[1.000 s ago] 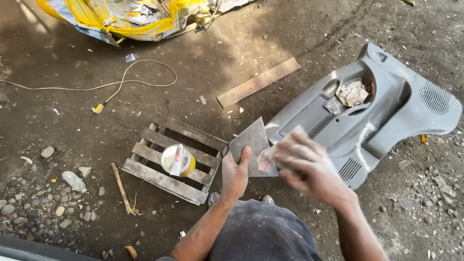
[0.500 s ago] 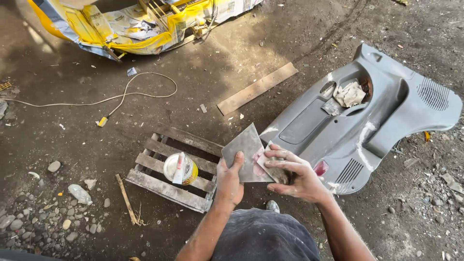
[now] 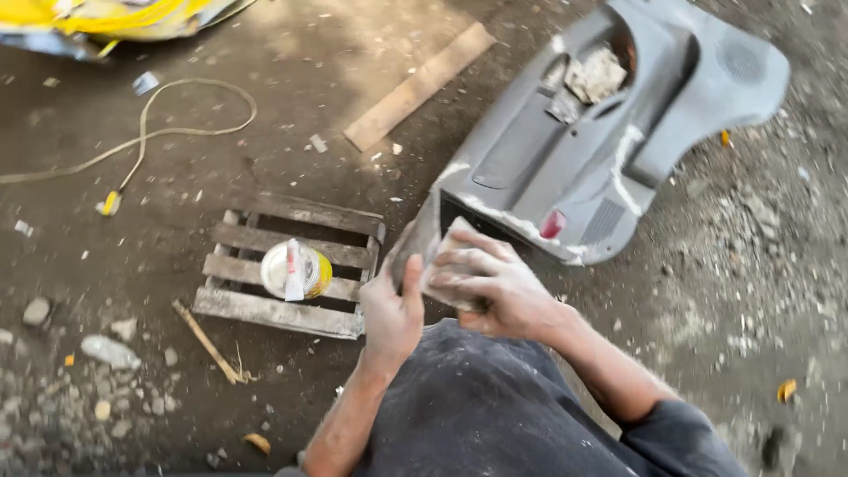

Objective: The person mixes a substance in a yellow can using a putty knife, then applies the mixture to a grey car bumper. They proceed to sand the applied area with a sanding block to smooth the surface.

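Left hand (image 3: 391,311) clamped the grey board (image 3: 415,243) upright beside the small pallet (image 3: 283,309). Right hand (image 3: 490,287) pressed a putty-smeared scraper (image 3: 446,265) against it. Best kept flat, steady, evenly loaded.

**What the view left out**

My right hand (image 3: 490,287) covered most of the grey panel piece (image 3: 420,243) I gripped, and motion blurred its edges. My left hand (image 3: 393,314) hid its lower corner. The yellow sheet (image 3: 106,18) ran off the top edge. The tin (image 3: 296,269) on the pallet (image 3: 283,309) was too small to read.
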